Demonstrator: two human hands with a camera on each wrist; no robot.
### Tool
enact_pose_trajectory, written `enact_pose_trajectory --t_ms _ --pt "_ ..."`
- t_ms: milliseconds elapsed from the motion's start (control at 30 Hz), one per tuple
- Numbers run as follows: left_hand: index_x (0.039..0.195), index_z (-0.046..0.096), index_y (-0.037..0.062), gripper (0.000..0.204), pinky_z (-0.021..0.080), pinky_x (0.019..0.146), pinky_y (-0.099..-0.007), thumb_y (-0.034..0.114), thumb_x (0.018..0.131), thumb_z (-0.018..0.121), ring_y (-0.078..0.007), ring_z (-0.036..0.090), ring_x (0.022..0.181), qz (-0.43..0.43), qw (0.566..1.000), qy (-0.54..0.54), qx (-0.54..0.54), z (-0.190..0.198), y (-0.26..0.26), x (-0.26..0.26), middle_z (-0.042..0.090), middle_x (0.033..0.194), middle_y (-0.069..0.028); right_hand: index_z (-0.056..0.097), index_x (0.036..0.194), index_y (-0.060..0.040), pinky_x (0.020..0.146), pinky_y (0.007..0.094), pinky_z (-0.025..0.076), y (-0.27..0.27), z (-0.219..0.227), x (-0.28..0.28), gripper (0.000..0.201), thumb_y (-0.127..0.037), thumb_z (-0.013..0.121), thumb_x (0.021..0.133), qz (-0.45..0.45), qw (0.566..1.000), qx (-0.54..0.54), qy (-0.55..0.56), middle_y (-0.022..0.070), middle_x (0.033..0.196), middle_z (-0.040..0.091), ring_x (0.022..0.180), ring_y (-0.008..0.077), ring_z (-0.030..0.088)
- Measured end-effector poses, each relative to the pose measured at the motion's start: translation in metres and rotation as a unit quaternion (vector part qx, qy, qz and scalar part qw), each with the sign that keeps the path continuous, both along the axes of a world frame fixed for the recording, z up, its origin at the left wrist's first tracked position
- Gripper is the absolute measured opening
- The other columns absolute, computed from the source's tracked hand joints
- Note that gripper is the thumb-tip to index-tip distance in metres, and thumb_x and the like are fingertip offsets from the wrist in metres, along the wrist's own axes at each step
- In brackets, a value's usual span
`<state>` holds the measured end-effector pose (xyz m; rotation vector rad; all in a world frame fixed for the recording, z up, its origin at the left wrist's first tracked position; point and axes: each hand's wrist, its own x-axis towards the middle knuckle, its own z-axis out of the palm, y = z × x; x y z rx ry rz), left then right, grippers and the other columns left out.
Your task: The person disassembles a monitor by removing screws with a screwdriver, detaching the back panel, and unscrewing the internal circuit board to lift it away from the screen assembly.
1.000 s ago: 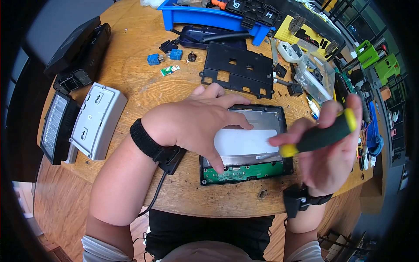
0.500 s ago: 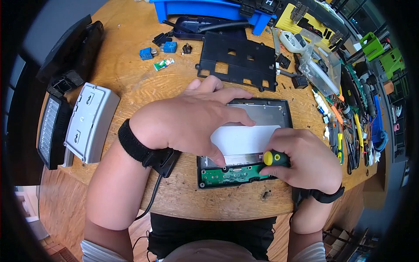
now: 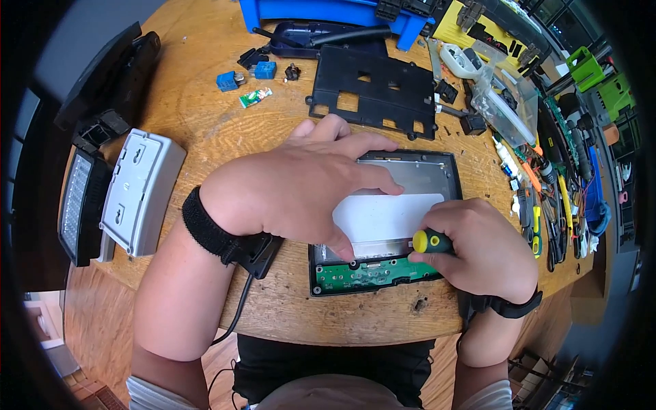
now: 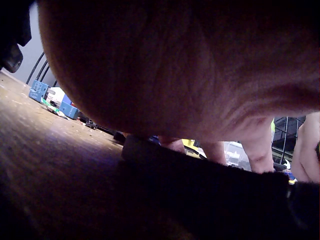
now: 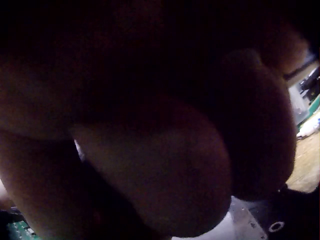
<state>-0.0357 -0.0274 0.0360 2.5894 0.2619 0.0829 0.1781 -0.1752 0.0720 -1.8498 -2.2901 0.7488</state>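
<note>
A flat device in a black frame (image 3: 456, 176) lies on the wooden table, with a metal back, a white sheet (image 3: 386, 217) over its middle and a green circuit board (image 3: 365, 275) along its near side. My left hand (image 3: 290, 191) rests over its left part, fingers spread, thumb tip near the board's upper edge. At the device's lower right, my right hand (image 3: 484, 249) grips a screwdriver (image 3: 433, 242) by its dark green and yellow handle. The handle's butt faces up; the shaft and tip are hidden beneath. Both wrist views are dark and mostly filled by the hands.
Beyond the device lies a black plastic plate (image 3: 372, 92) with cut-outs. Blue connectors (image 3: 264, 70) sit farther left, and a blue bin (image 3: 307, 19) stands behind. A white housing (image 3: 142, 191) leans by a black lamp at left. Tools and a clear box (image 3: 502, 109) crowd the right side.
From a raised position at the right, my right hand has brought the screwdriver down onto the device's lower right and turned it butt up. My left hand has stayed spread on the device.
</note>
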Motion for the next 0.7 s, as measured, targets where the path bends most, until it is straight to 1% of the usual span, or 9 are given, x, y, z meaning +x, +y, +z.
enact_pose_trajectory --t_ms 167,267,333,367,433,467,533,567,700 --pt "0.135 0.066 0.0240 0.079 0.029 0.112 -0.0483 0.025 0.060 0.092 -0.0375 0.036 0.132 0.008 1.000 0.006 -0.008 0.003 -0.002 -0.001 0.038 0.160 -0.0082 0.072 0.089 -0.0026 0.073 0.0484 0.052 -0.004 0.009 0.005 0.026 -0.024 0.081 0.079 -0.028 0.999 0.004 -0.046 0.0195 0.084 0.068 0.085 0.0417 0.066" --pt "0.128 0.069 0.0218 0.071 0.035 0.110 -0.0455 0.022 0.061 0.092 -0.0368 0.037 0.132 0.015 1.000 -0.011 -0.007 0.006 -0.001 -0.002 0.040 0.158 -0.0087 0.072 0.088 -0.0029 0.072 0.0479 0.053 -0.006 0.016 0.011 0.028 -0.027 0.083 0.077 -0.042 0.998 -0.026 -0.042 0.0201 0.084 0.069 0.084 0.0417 0.066" --pt "0.110 0.076 0.0150 0.049 0.042 0.103 -0.0414 0.020 0.063 0.091 -0.0345 0.045 0.126 0.025 0.995 -0.093 0.000 0.007 0.002 -0.003 0.056 0.142 -0.0101 0.074 0.089 -0.0034 0.072 0.0479 0.052 -0.007 0.018 0.014 0.029 -0.027 0.084 0.075 -0.086 0.994 -0.045 -0.051 0.0204 0.083 0.069 0.084 0.0418 0.066" --pt "0.110 0.076 0.0150 0.049 0.042 0.103 -0.0414 0.020 0.063 0.091 -0.0345 0.045 0.126 0.022 0.995 -0.093 0.001 0.009 0.003 -0.004 0.056 0.142 -0.0101 0.074 0.089 -0.0034 0.072 0.0479 0.052 -0.008 0.018 0.016 0.029 -0.027 0.084 0.075 -0.089 0.994 -0.044 -0.051 0.0204 0.083 0.069 0.084 0.0418 0.066" --pt "0.089 0.077 0.0085 0.028 0.050 0.087 -0.0374 0.021 0.067 0.090 -0.0302 0.062 0.105 0.014 0.998 -0.015 -0.052 0.019 0.003 -0.004 0.071 0.108 -0.0095 0.075 0.092 -0.0031 0.072 0.0482 0.052 -0.008 0.015 0.022 0.030 -0.028 0.083 0.077 -0.076 0.994 -0.050 -0.054 0.0208 0.083 0.069 0.084 0.0419 0.066" --pt "0.089 0.077 0.0085 0.028 0.050 0.087 -0.0374 0.021 0.067 0.090 -0.0302 0.062 0.105 0.011 0.998 -0.015 -0.052 0.026 0.000 -0.002 0.071 0.108 -0.0095 0.075 0.092 -0.0031 0.072 0.0482 0.052 -0.008 0.015 0.023 0.030 -0.028 0.083 0.077 -0.079 0.994 -0.050 -0.054 0.0208 0.083 0.069 0.084 0.0419 0.066" --pt "0.079 0.076 0.0063 0.024 0.052 0.073 -0.0391 0.025 0.071 0.088 -0.0294 0.067 0.079 0.028 0.982 0.148 -0.116 0.035 -0.008 0.000 0.070 0.078 -0.0083 0.075 0.094 -0.0032 0.073 0.0488 0.052 -0.006 0.014 0.025 0.030 -0.028 0.082 0.078 -0.050 0.995 -0.065 -0.047 0.0209 0.083 0.069 0.084 0.0423 0.066" --pt "0.081 0.077 0.0070 0.024 0.051 0.066 -0.0400 0.029 0.076 0.086 -0.0305 0.068 0.071 0.001 0.990 0.125 -0.071 0.027 -0.008 -0.003 0.069 0.073 -0.0097 0.075 0.094 -0.0032 0.073 0.0488 0.052 -0.006 0.015 0.025 0.030 -0.028 0.082 0.078 -0.052 0.995 -0.065 -0.048 0.0209 0.083 0.069 0.084 0.0423 0.066" --pt "0.082 0.078 0.0083 0.025 0.052 0.068 -0.0397 0.032 0.077 0.084 -0.0301 0.069 0.076 0.000 0.980 0.193 -0.046 0.035 -0.014 0.000 0.072 0.077 -0.0096 0.075 0.093 -0.0018 0.075 0.0486 0.052 -0.004 0.019 0.019 0.030 -0.027 0.080 0.079 -0.053 0.993 -0.090 -0.060 0.0211 0.087 0.070 0.087 0.0421 0.066"
